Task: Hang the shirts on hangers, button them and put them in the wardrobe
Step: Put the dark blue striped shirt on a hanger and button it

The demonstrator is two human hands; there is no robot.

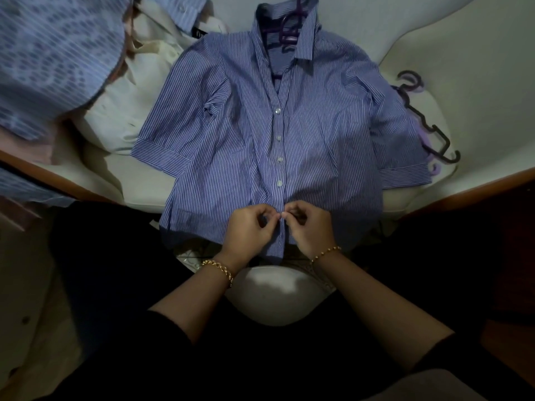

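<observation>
White bed (477, 68), striped shirt (246, 125), both hands pinching placket

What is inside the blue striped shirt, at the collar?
A purple hanger: its hook and neck show in the open collar of the striped shirt. Its arms are covered by the fabric.

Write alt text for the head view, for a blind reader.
Left hand and right hand pinch the front of a blue striped shirt near its hem. A purple hanger shows at its collar; four buttons above look fastened.
</observation>
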